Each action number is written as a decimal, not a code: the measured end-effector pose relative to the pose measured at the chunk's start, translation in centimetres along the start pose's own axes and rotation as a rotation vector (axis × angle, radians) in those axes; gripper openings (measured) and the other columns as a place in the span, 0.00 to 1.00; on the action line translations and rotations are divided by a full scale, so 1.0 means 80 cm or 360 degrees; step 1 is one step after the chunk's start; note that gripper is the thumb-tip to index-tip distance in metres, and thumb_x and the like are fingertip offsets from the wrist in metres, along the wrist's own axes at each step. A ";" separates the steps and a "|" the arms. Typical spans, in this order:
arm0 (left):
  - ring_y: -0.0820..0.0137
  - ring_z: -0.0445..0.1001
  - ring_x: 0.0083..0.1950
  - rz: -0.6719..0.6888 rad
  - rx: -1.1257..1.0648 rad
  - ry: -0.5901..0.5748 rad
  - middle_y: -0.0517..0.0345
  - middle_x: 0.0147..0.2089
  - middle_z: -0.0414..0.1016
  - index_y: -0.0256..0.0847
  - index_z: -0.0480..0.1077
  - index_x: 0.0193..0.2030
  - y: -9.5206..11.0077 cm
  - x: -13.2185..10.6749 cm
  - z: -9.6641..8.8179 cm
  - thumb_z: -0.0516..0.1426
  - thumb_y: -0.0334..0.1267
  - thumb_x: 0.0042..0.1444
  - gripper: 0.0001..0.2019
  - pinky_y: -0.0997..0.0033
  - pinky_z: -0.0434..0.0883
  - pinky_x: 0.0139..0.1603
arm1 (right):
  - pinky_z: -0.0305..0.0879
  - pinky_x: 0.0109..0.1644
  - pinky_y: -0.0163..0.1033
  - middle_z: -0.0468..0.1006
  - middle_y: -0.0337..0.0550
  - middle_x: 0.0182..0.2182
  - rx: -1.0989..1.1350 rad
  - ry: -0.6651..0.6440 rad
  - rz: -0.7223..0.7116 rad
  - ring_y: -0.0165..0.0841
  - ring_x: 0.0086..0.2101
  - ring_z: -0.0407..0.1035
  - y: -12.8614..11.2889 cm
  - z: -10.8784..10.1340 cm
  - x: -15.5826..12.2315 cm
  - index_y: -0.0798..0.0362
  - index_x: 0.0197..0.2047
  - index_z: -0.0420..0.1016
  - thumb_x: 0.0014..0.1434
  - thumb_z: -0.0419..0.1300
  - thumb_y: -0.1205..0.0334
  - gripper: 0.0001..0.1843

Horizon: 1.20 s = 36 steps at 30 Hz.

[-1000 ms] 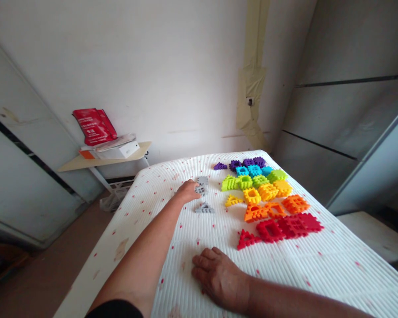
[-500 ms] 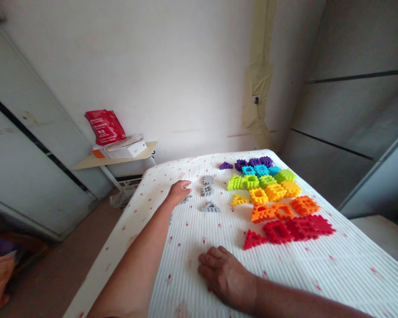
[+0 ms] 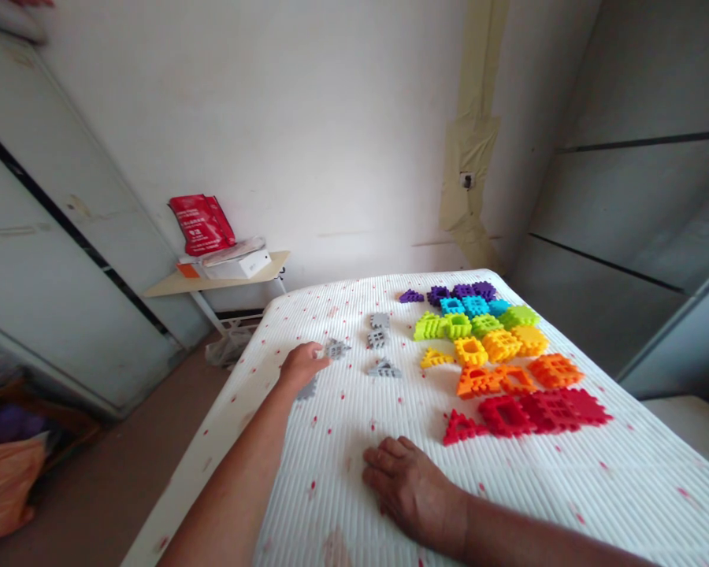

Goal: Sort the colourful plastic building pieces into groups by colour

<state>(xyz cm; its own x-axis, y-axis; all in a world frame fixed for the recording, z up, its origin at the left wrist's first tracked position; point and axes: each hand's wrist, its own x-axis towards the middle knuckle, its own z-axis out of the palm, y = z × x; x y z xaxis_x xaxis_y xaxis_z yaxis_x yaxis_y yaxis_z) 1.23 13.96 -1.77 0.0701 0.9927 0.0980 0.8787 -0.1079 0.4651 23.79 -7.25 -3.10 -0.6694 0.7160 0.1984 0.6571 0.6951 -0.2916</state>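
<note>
My left hand (image 3: 303, 365) reaches over the left half of the white mattress pad, its thumb and fingers apart in a loose curve. Just past the fingertips lies a grey notched toy block (image 3: 337, 349); whether they touch it is unclear. A flat grey block (image 3: 308, 388) is partly covered by my left wrist. To the right stand a grey square block (image 3: 380, 320), a grey window block (image 3: 376, 339) and a grey triangular block (image 3: 385, 368). Nearer to me, my right hand (image 3: 410, 488) rests palm down on the pad, fingers loosely bent, holding nothing visible.
Rows of purple (image 3: 439, 295), blue (image 3: 476, 305), green (image 3: 458, 325), yellow (image 3: 501, 345), orange (image 3: 517, 379) and red blocks (image 3: 506, 415) fill the right side of the pad (image 3: 331, 441). A small side table (image 3: 277, 264) bears red bags (image 3: 204, 224) and a white box (image 3: 239, 264).
My left hand has drawn back left and toward me, uncovering the grey block beyond its fingertips. My right hand stays where it was. The view has shifted slightly.
</note>
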 end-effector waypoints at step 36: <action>0.68 0.73 0.36 0.0040 -0.0470 -0.0040 0.59 0.33 0.74 0.35 0.71 0.44 0.014 0.007 -0.035 0.58 0.41 0.43 0.20 0.71 0.69 0.35 | 0.55 0.45 0.41 0.72 0.45 0.45 -0.0006 -0.0009 0.0008 0.35 0.42 0.61 -0.002 -0.002 -0.001 0.53 0.41 0.69 0.63 0.49 0.65 0.08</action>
<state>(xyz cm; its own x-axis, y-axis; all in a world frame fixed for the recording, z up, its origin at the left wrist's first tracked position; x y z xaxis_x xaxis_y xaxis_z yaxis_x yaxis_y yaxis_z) 0.94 14.28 1.29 0.1047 0.9902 0.0927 0.7015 -0.1396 0.6989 23.76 -7.40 -2.87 -0.6681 0.7190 0.1914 0.6618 0.6918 -0.2889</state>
